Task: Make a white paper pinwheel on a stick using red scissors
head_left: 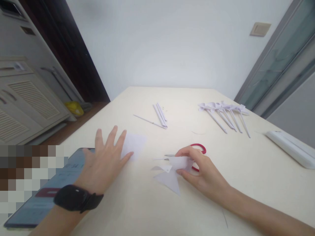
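Right hand (197, 168) pinches folded paper (168, 181), lower centre; keep pinch light, clear of scissors (203, 148). Left hand (104, 160) splayed, grasping nothing, at sheet (136, 143).

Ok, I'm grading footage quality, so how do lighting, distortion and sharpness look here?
Head view: bright, fairly even light, the paper sheet by the left hand faint against the pale table; head view: wide-angle stretch, the cabinet slanting; head view: fine detail soft, coarse pixelation at lower left.

We find open desk (183, 113) between the paper tubes (159, 115) and pinwheels (222, 106), while scissors (203, 147) (red-handled) crowd the right hand (208, 172).
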The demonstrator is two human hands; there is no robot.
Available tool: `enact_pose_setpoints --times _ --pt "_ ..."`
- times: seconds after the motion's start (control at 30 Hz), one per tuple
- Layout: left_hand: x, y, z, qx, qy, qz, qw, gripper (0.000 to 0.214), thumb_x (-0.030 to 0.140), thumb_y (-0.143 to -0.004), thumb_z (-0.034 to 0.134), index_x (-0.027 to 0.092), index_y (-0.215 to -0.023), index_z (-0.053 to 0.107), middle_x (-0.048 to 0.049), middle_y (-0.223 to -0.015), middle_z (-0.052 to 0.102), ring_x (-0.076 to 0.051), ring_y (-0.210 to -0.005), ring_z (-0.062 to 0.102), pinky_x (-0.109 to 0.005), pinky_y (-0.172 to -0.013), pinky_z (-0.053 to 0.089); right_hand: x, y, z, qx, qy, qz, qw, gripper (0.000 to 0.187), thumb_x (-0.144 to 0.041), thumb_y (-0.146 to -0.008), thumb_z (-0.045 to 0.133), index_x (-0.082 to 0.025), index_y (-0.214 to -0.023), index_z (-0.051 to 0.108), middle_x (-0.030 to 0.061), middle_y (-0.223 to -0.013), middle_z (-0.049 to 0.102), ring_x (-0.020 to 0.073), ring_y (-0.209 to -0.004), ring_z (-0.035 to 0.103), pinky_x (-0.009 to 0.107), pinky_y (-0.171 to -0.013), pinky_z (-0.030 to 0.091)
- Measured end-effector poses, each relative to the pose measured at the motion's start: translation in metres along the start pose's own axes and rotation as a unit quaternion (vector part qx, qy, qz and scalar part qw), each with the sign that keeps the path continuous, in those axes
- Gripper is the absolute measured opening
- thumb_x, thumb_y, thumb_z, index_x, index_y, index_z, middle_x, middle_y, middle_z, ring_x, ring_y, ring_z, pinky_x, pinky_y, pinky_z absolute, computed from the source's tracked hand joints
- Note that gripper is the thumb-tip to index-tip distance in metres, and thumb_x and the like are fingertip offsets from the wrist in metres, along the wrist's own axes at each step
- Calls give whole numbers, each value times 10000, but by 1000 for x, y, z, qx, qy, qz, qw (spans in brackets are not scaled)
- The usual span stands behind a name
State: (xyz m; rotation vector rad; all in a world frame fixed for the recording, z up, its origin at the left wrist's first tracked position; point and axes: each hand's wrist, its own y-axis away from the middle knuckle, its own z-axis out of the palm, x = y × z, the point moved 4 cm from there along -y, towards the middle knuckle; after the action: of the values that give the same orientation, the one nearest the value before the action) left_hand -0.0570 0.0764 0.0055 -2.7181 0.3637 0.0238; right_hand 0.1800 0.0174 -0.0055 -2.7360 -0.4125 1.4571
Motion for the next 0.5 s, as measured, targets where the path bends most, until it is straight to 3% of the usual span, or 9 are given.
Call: enact_pose_setpoints --times 0.07,0.13,0.17,0.27,0.3,0.4,0.5 --pt "13 -3 -8 22 35 39 998 533 338 -865 399 83 -1330 350 -204 -1414 304 -390 -1316 179 -608 -999 231 0 0 0 -4 -13 8 1000 277 -138 -748 559 -290 -967 482 -27 -1000 561 179 -892 493 285 -691 433" --pt "29 -2 -14 -12 148 89 985 470 348 -865 416 151 -1291 396 -125 -1345 427 -281 -1261 335 -454 -1051 260 0 -1 0 -8 -31 14 999 260 -149 -750 567 -279 -958 483 -27 -980 565 171 -881 507 275 -684 430" --pt "35 -1 -16 -43 217 83 972 404 358 -872 409 204 -1244 442 -79 -1294 488 -249 -1195 422 -413 -1025 313 0 -1 0 -9 -42 18 999 256 -155 -749 573 -274 -957 483 -28 -970 566 167 -876 515 271 -685 429" --pt "55 10 -13 -218 403 54 887 299 395 -898 350 292 -1078 565 9 -1102 623 -202 -977 572 -307 -828 468 2 -4 0 -21 -96 41 994 260 -171 -743 598 -263 -958 486 -35 -933 578 150 -837 541 262 -689 425" --pt "58 13 -12 -250 437 29 863 314 408 -898 340 289 -1053 586 9 -1068 639 -207 -960 577 -301 -810 469 3 -4 0 -29 -118 53 991 255 -177 -743 604 -259 -955 488 -38 -915 585 143 -814 548 258 -685 424" --pt "62 19 -8 -297 520 -33 800 380 423 -900 312 243 -1046 614 -21 -1041 648 -224 -946 576 -312 -821 452 5 -5 2 -52 -186 83 978 254 -189 -738 623 -238 -953 498 -30 -905 598 137 -793 558 250 -678 429" --pt "67 19 -7 -330 594 -34 733 403 402 -911 287 212 -1042 618 -27 -916 657 -201 -829 590 -296 -744 464 6 -3 5 -66 -254 103 960 282 -189 -730 634 -224 -974 498 -6 -947 594 161 -853 572 267 -702 445"
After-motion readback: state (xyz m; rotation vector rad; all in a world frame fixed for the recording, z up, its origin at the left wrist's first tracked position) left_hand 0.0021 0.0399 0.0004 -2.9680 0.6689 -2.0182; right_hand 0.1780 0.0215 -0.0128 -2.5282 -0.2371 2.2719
